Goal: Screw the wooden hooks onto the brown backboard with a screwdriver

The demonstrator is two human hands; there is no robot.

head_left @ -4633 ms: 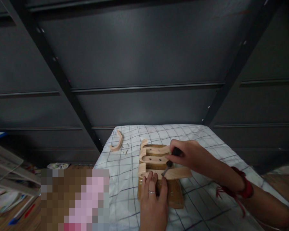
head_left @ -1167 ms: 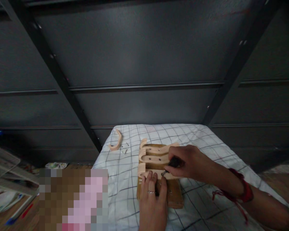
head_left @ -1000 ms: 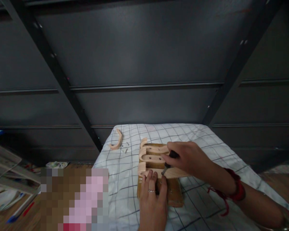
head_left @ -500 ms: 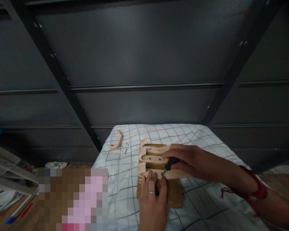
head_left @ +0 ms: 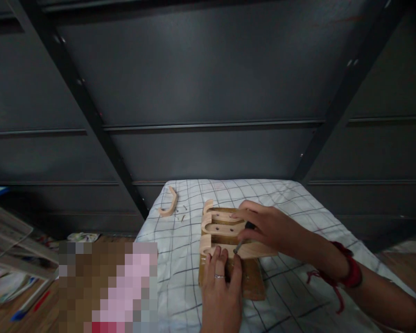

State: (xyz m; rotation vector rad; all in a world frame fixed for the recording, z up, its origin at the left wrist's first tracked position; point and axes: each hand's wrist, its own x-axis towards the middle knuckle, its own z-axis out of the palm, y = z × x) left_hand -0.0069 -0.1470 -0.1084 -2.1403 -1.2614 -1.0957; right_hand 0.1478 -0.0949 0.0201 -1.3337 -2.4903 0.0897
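My right hand (head_left: pixel 260 224) is closed around the dark handle of a screwdriver (head_left: pixel 240 245). Its tip meets a hole in the nearest pale wooden hook (head_left: pixel 256 250), the shaft tilted. On that hook's near edge rest the outstretched fingers of my left hand (head_left: pixel 222 289), with a ring on one; the thumb is beside the screwdriver tip. The hook lies across a brown wooden board (head_left: pixel 253 282). Behind it, a middle hook (head_left: pixel 223 229) with two dark holes and a far hook (head_left: pixel 225 216) lie side by side on the board, partly hidden by my right hand.
A loose wooden hook (head_left: pixel 173 203) lies on the checked white cloth (head_left: pixel 180 273), with several small screws (head_left: pixel 182 218) beside it. A dark panelled wall (head_left: pixel 208 152) rises behind. At left stand pale shelves (head_left: pixel 10 231); a blurred patch covers part of the floor.
My right hand has shifted its grip and turned on the screwdriver, wrist lower and fingers more extended. The tip stays at the same hole. My left hand keeps its place.
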